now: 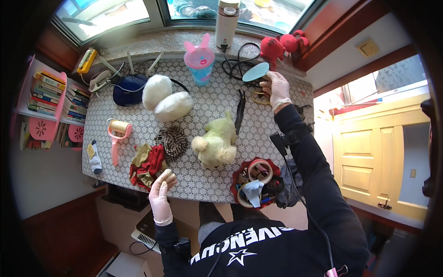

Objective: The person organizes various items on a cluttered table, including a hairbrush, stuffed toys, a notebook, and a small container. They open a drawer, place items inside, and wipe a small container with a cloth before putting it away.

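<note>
My right hand (277,86), in a thin pale glove, pinches the edge of a light blue oval plastic piece (256,72) above the back right of the table. My left hand (162,197), gloved too, is at the front edge beside a crumpled red and olive cloth (148,166); its fingers are bent together and I see nothing in them. Between the hands a pale green plush toy (217,138) lies on the patterned tablecloth (204,183). Left of it are a zebra-striped fabric bundle (172,142) and white fluffy earmuffs (166,98). A dark strap (239,112) lies right of the toy.
A red basket (237,180) with tape rolls stands at the front right edge. On the left are a pink lint roller (116,142), a sock (94,157) and a dark blue router (129,90). Behind stand a rabbit-eared cup (200,65), coiled black cable (235,67) and red plush toys (273,48).
</note>
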A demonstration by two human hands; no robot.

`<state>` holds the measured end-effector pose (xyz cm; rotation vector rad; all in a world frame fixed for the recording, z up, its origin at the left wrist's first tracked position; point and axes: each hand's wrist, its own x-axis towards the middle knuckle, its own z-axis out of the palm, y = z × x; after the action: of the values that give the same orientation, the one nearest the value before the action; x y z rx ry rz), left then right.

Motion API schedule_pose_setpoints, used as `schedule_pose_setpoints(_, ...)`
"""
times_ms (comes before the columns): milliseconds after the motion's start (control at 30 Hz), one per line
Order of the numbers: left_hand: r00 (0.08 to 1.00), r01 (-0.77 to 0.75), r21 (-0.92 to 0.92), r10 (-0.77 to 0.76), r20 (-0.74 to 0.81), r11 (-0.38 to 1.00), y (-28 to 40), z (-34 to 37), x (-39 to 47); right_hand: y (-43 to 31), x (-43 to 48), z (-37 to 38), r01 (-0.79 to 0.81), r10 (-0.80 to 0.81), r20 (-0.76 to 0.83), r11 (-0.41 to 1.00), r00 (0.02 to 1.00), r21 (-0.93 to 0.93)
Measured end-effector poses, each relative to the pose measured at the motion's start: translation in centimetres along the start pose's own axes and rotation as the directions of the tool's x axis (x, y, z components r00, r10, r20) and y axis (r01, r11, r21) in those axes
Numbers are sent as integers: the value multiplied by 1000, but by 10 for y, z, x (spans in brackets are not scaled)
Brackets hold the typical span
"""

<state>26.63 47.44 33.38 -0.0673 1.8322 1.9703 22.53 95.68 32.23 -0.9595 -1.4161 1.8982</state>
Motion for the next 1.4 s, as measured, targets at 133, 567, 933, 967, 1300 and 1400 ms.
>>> schedule_pose_setpoints(133, 993, -81, 8, 80, 90, 997, 32, 25, -2, -22, -58, -62, -64, 31, 162, 977, 986, 201)
schedule_pose_setpoints(567, 605, 424, -297, -24, 796, 856, 1, 183, -24, 0, -236, -124, -503, 192, 545, 701, 816, 506)
schedule_pose_setpoints(933, 608, 683, -431, -132, 783, 590, -28, 222, -46, 18, -278, -131, -332, 328, 195, 943, 925, -8)
schedule_pose_setpoints(967, 605, 664, -407, -131, 785, 628, -29, 226, -47, 20, -278, -134, -310, 300, 205, 951, 931, 14)
schedule_pose_setpoints(1300, 539, 125, 39, -101, 837, 991, -21, 234, -58, 40, -288, -160, -349, 282, 245, 890, 928, 294)
schedule_pose_setpoints(1400, 511, 16, 28, -33, 859, 999, -26, 242, -66, 44, -289, -163, -359, 291, 221, 844, 931, 400)
